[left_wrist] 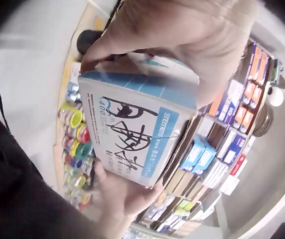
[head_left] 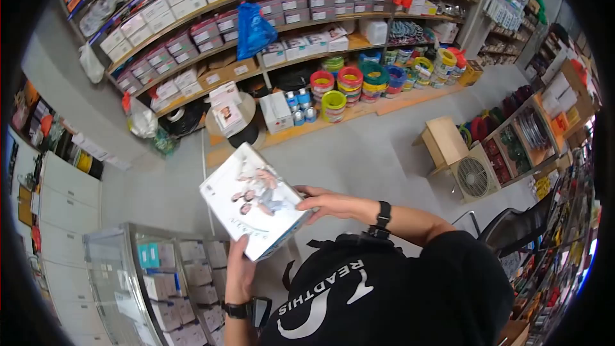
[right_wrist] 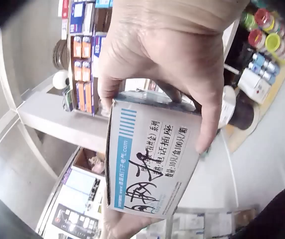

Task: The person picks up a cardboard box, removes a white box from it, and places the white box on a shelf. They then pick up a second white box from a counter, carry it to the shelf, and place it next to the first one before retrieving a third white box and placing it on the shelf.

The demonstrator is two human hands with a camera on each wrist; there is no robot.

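In the head view a white cardboard box [head_left: 253,195], printed with a photo of people, is held up in front of the body, tilted. My left hand [head_left: 237,269] grips its near left corner. On the right side, my right hand [head_left: 330,206] holds it with the thumb on top. Both wrist views show a side panel of this box [left_wrist: 127,127] with a blue stripe, Chinese print and black handwritten marks. The right wrist view has my right hand [right_wrist: 167,59] spanning the box across one end, with my left hand [right_wrist: 127,224] at the opposite end.
Shelves of boxes [head_left: 301,3] line the far wall. Colourful wire coils and buckets [head_left: 333,106] stand on a low wooden board before them. A glass display case [head_left: 115,275] is at the lower left. A wooden stool [head_left: 442,144] and a fan unit [head_left: 474,178] stand right.
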